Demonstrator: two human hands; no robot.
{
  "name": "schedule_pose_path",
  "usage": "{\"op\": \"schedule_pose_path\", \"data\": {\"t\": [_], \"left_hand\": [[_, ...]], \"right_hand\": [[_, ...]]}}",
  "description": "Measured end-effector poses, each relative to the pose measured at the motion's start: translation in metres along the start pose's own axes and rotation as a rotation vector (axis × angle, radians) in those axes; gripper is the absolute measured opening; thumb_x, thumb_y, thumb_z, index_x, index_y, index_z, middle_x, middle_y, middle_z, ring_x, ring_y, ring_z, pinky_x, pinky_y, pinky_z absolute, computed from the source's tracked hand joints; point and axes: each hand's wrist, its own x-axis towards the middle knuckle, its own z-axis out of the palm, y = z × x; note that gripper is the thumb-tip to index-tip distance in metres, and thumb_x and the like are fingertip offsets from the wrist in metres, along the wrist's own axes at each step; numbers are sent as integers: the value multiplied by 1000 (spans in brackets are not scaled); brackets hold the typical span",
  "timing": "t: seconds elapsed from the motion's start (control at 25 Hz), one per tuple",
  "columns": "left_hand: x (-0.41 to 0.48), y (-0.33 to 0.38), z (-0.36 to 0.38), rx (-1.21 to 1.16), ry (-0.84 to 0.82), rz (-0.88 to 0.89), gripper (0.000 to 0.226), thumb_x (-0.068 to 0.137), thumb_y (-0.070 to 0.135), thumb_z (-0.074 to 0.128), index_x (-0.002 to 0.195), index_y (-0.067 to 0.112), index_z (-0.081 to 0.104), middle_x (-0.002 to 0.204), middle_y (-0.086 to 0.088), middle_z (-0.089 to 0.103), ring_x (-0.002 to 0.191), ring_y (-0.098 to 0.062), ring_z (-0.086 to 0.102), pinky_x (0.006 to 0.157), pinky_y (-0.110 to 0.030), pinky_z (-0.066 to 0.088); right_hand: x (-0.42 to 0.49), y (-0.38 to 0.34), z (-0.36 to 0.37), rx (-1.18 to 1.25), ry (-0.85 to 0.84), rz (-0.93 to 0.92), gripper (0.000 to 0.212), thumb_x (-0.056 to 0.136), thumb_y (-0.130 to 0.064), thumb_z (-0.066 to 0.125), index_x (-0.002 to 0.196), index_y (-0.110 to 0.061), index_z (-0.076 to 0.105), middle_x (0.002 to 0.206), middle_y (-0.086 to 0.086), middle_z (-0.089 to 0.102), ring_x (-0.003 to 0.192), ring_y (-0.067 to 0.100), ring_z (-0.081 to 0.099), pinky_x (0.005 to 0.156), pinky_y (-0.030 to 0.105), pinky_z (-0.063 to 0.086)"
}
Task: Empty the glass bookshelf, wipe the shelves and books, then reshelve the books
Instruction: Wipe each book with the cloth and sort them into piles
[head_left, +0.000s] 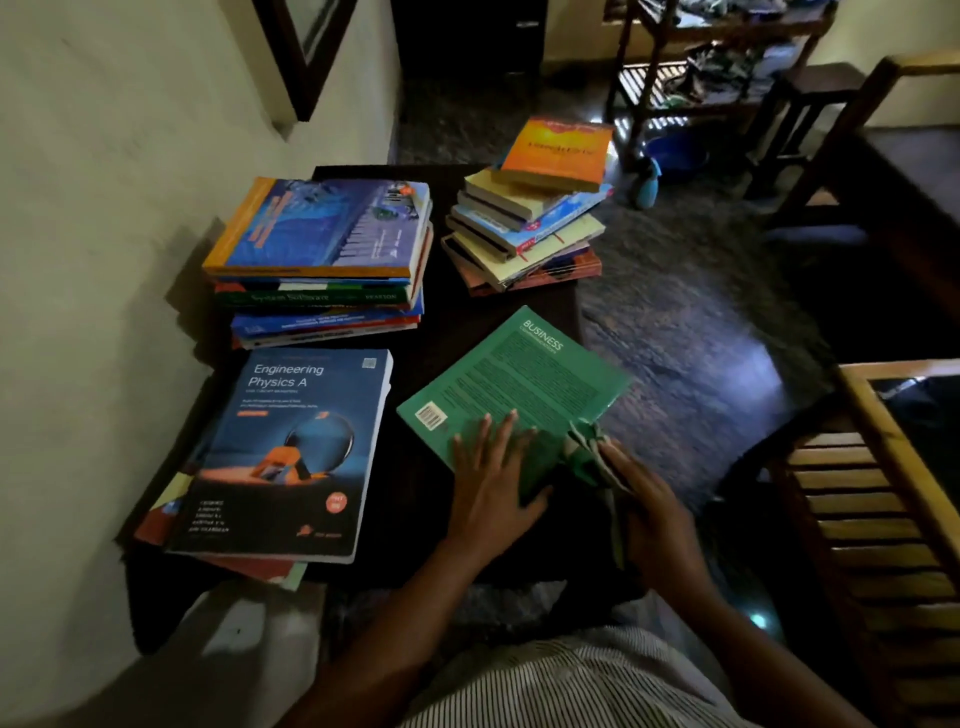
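The left hand lies flat on a green book, its fingers spread and straight; the book rests back cover up on a dark table; just right of those fingers the right hand grips a crumpled cloth - the cloth touches the cover; left of the fingers a blue physics book tops a low pile; beyond the fingertips stand two more piles - a tall stack and a fanned stack.

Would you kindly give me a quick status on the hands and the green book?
Left hand flat on green book. Right hand grips cloth at its corner. Book stacks stand apart.
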Motion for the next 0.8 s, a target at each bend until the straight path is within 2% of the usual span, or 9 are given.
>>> {"op": "schedule_pose_path", "data": {"t": [0.08,0.16,0.2,0.28,0.32,0.44,0.6,0.72,0.8], "left_hand": [[18,17,5,138,-198,-90,66,77,60,42,128,19,56,132,-16,55,119,-46,50,87,-73,29],[29,27,3,199,-300,-113,65,77,52,62,128,12,58,129,-23,55,114,-54,50,80,-74,35],[33,30,-3,245,-325,-111,66,83,43,63,137,8,46,138,-27,44,119,-59,42,85,-74,35],[36,29,-7,328,-292,-70,58,99,23,37,149,4,12,152,-27,15,131,-58,23,101,-65,29],[39,27,-14,260,-302,-75,53,101,17,30,148,5,10,152,-25,15,131,-52,28,102,-56,32],[46,22,-40,71,-187,-35,40,96,11,40,136,11,35,130,-13,49,107,-34,57,83,-39,46],[42,11,-77,52,34,71,39,97,17,41,136,12,41,124,-3,57,102,-21,62,83,-29,49],[43,-6,-109,-173,224,-57,47,94,37,32,125,11,56,110,-10,66,92,-29,65,77,-35,52],[36,-28,-133,-457,338,-215,37,94,34,42,114,13,64,94,-4,70,83,-24,65,72,-24,49]], "right_hand": [[-1,3,-10,37,56,83,55,80,3,45,129,-22,49,129,1,52,120,4,45,104,14,32],[0,-3,-8,85,84,167,55,79,8,47,125,-23,48,125,-2,55,116,0,46,100,6,32],[1,-6,-4,98,85,169,55,79,9,48,124,-22,49,124,-1,56,116,0,47,99,5,31],[5,-11,4,155,74,166,55,76,9,45,123,-20,51,126,2,57,116,-2,48,100,5,30],[8,-14,5,183,79,174,56,74,7,43,122,-20,51,126,0,56,116,-7,48,100,6,30],[19,-19,3,289,107,223,54,75,1,40,123,-22,50,125,-7,55,113,-17,46,99,6,31],[33,-30,-5,396,118,174,49,79,4,43,118,-24,52,124,-6,57,113,-13,50,100,11,36],[54,-43,-7,350,75,39,49,80,3,43,120,-25,52,125,-5,57,118,-3,51,102,16,37],[71,-56,-4,312,34,-55,50,80,2,42,122,-22,53,127,-2,57,120,2,51,102,16,37]]}}
